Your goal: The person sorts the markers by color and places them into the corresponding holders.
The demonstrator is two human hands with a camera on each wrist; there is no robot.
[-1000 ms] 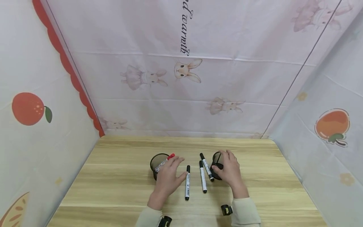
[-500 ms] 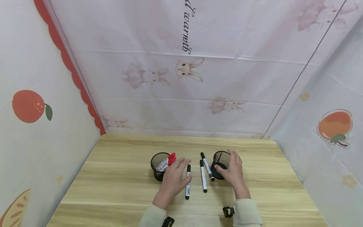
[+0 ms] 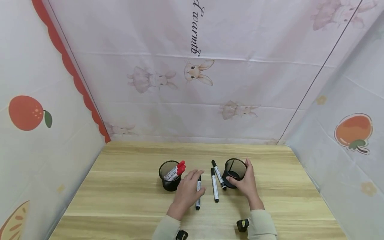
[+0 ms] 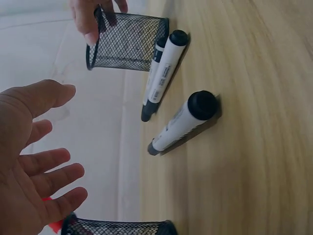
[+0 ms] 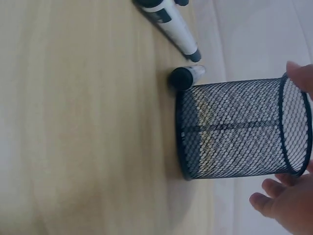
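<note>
Fingers of the left hand point(image 3: 187, 190) spread apart above the left marker point(image 3: 198, 203), right of the left mesh cup point(image 3: 171, 185). The right hand point(image 3: 248, 181) clasps the right mesh cup point(image 3: 235, 165) by its rim, beside two markers point(image 3: 215, 187).

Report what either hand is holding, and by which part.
The right hand holds the right mesh cup near its top rim, thumb and fingers on opposite sides. The left hand holds nothing; it is open above a black-capped marker.
</note>
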